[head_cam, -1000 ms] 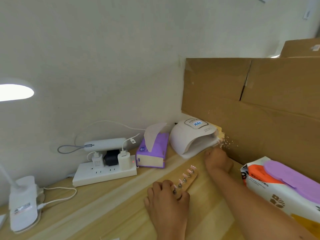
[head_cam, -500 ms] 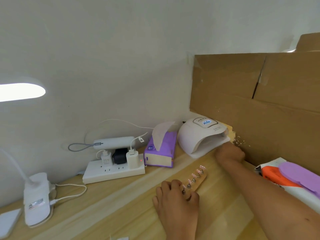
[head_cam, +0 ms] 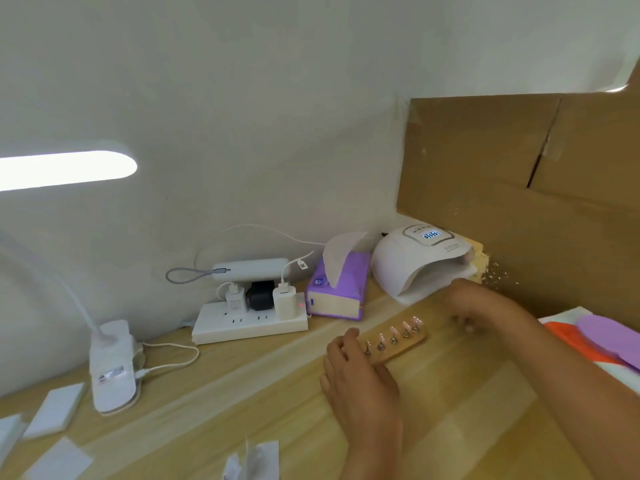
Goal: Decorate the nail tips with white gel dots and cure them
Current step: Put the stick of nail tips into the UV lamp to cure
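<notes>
Nail tips (head_cam: 393,330), five of them, stand in a row on small metal posts set in a wooden holder (head_cam: 410,342). They look glossy and pale pink; at this size you cannot tell any dots on them. The holder is a short light-brown strip with rounded ends, and it lies flat on the wooden table (head_cam: 242,410), slanting from near left to far right, a little in front of the nail lamp (head_cam: 405,268).

Your left hand (head_cam: 360,379) is at the holder's near left end. Its fingers (head_cam: 349,337) are bent over that end and grip it, with the nearest tip just beside your knuckles and the other four tips clear of the hand. The palm faces down, low over the table, and the forearm runs back toward you.

Your right hand (head_cam: 485,303) is near the holder's far end but not touching it, just in front of the lamp's open mouth. It is blurred; the fingers (head_cam: 464,320) point down and seem curled, but you cannot tell whether they hold anything. The forearm comes in across the table from the right.

On the lamp's top a small display (head_cam: 431,234) is lit. A purple tissue box (head_cam: 332,299) stands just left of the lamp.
</notes>
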Motion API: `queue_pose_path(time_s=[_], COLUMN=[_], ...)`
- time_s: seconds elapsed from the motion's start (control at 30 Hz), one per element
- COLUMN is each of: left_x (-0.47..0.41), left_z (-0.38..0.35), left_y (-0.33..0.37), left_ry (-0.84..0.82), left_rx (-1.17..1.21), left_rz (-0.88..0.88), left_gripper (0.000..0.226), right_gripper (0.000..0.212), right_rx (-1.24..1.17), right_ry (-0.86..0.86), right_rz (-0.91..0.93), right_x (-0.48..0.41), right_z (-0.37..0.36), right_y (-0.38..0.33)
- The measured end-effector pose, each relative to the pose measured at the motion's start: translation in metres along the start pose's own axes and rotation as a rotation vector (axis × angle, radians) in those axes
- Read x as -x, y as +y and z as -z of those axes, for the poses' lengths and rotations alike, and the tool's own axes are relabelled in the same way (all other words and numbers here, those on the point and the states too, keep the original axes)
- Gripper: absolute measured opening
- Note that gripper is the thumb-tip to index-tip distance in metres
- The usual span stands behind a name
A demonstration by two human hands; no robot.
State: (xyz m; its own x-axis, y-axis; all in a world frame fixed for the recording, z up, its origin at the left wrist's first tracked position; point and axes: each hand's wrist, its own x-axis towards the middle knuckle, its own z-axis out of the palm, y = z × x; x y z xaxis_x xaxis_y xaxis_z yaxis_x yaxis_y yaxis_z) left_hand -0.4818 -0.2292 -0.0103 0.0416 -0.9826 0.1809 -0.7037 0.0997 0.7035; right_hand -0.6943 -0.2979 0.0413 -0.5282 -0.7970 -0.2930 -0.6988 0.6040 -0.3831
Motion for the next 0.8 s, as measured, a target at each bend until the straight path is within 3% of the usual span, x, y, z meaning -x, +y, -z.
queue_pose_path(time_s=[0.1,0.27,0.33,0.53,0.63,0.8], left_x=[0.004,0.007,0.008,0.007,0.006,0.005], left_z=[0.005,0.011,0.011,0.010,0.009,0.007], left_y=[0.000,-0.001,-0.001,-0.003,-0.003,-0.002], left_ry=[0.003,0.002,-0.002,-0.010,0.001,0.019], left_rx=[0.016,0.069,0.061,0.089,0.087,0.058], left_rz=[-0.002,-0.014,-0.009,-0.017,-0.021,-0.023], left_gripper=[0.058,0.058,0.059,0.052,0.051,0.048], right_gripper=[0.014,0.032,0.028,0.033,0.041,0.042], right_rx=[0.056,-0.216,-0.194,0.190,0.353,0.310], right_ry=[-0.256,-0.267,-0.228,-0.142,0.054,0.310], right_rz=[0.217,0.387,0.397,0.330,0.293,0.131], right_x=[0.030,0.061,0.068,0.100,0.107,0.097], right_z=[0.002,-0.016,-0.018,-0.020,-0.029,-0.015], right_y=[-0.003,0.008,0.012,0.021,0.026,0.031])
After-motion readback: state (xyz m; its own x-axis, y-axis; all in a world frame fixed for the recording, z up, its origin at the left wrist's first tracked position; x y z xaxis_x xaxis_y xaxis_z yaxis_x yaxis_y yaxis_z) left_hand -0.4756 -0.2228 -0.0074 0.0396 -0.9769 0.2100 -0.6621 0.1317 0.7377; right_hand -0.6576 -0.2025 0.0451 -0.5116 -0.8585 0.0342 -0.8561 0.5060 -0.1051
